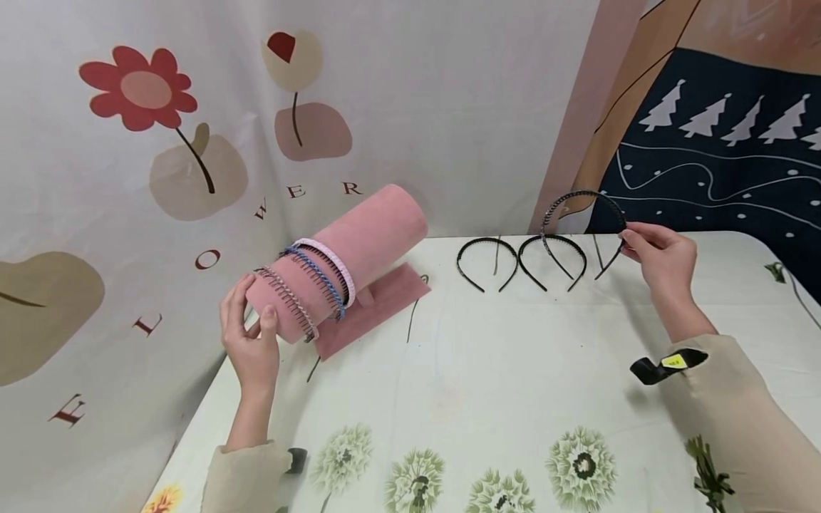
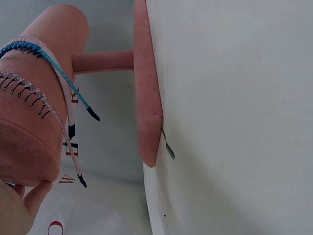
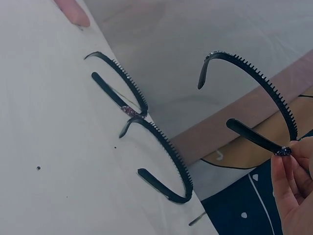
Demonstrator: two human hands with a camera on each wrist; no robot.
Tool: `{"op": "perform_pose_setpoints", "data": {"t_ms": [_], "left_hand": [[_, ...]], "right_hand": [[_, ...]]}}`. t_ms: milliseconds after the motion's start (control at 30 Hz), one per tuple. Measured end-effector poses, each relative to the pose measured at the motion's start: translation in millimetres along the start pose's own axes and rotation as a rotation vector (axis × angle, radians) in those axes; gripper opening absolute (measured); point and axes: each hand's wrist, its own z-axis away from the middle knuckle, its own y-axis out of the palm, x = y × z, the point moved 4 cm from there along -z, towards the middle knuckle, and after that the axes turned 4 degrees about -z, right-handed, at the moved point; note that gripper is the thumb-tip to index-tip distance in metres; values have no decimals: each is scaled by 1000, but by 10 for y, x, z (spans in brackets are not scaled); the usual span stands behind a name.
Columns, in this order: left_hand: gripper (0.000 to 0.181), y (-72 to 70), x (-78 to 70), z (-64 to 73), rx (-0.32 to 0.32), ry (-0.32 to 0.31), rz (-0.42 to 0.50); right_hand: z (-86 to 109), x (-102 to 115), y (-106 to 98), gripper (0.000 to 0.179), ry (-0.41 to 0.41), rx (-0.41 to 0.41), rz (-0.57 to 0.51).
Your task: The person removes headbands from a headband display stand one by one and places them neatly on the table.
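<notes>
A pink velvet headband stand (image 1: 378, 221), a padded roll on a flat base (image 1: 375, 313), stands at the left of the table. Around the roll sit a white headband (image 1: 330, 263), a blue braided headband (image 1: 317, 274) and a pale pink toothed headband (image 1: 285, 299). My left hand (image 1: 250, 342) grips the near end of the roll, thumb and fingers spread around it. My right hand (image 1: 663, 260) pinches one side of a black toothed headband (image 3: 264, 83) with glittery trim, raised above the table. Two more black headbands (image 1: 487, 246) (image 3: 166, 147) lie side by side at the back.
The white tablecloth (image 1: 500, 356) carries printed dandelions along its front. Behind the table hangs a light cloth (image 1: 449, 107) with flowers and letters. A dark cloth with white trees (image 1: 725, 164) hangs at the right.
</notes>
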Motion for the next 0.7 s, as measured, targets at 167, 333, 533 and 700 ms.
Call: {"op": "perform_pose_setpoints", "data": {"t_ms": [167, 333, 533, 700], "left_hand": [[49, 2, 13, -4, -6, -1, 1], [49, 1, 20, -1, -5, 1, 1], [50, 1, 20, 2, -3, -1, 2], [50, 2, 32, -4, -2, -2, -2]], "right_hand": [[-9, -29, -48, 20, 0, -5, -12], [-26, -63, -106, 19, 10, -18, -33], [-49, -101, -167, 17, 31, -27, -73], [-72, -140, -201, 17, 47, -37, -100]]}}
